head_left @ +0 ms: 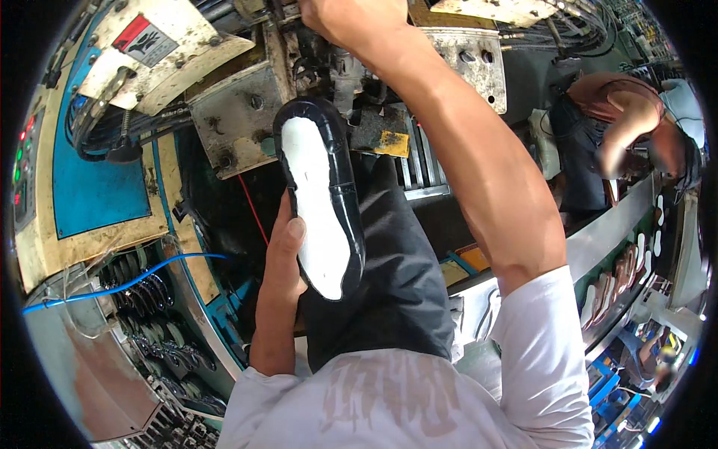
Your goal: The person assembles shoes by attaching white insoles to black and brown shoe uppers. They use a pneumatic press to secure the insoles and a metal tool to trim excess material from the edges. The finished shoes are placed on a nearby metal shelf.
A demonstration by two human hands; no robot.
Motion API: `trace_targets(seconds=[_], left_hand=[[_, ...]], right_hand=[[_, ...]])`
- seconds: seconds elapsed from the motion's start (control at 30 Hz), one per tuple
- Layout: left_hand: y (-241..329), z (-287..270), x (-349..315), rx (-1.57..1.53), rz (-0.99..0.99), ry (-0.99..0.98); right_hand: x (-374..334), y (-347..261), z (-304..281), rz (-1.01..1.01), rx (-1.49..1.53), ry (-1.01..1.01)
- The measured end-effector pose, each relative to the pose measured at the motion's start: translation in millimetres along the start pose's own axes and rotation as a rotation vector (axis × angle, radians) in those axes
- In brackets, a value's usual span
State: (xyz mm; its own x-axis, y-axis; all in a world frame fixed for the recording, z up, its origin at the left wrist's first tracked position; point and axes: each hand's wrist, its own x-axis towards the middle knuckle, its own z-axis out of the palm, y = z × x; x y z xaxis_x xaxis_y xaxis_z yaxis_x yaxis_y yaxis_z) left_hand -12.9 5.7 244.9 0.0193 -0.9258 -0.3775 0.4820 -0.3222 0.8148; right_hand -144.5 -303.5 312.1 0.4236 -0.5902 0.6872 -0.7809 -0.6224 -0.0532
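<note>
A glossy black shoe upper on a last (343, 196) is turned sole side up, its white insole board (318, 202) facing me. My left hand (286, 251) grips it from the left side, the thumb lying over the edge of the white board. Above my dark trousers, the shoe tilts slightly, with its far end close to the machine's metal parts. My right arm stretches up and across to the machine, where my right hand (357, 21) reaches the top edge of the picture. Its fingers are cut off there, so their hold is hidden.
A worn cream machine housing (161, 56) with hoses and metal plates stands ahead. On the left are a control panel (28, 168), a blue air hose (142, 278) and racks of dark shoe parts (161, 340). At right, a co-worker (609, 135) bends beside a bench carrying soles (617, 280).
</note>
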Motion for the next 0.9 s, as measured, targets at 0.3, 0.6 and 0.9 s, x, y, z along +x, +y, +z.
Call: trace_targets(seconds=[0.3,0.6,0.9], left_hand=[[18,22,-10,0.129,0.087,0.018],[-19,51,-56,0.500,0.228,-0.005],[-36,40,-116,1.050,0.527,0.035]], right_hand=[[-38,14,-21,0.080,0.305,0.112],[-227,-103,-108,1.119,2.040,-0.052],[-267,-117,-162,0.826,1.667,-0.167]])
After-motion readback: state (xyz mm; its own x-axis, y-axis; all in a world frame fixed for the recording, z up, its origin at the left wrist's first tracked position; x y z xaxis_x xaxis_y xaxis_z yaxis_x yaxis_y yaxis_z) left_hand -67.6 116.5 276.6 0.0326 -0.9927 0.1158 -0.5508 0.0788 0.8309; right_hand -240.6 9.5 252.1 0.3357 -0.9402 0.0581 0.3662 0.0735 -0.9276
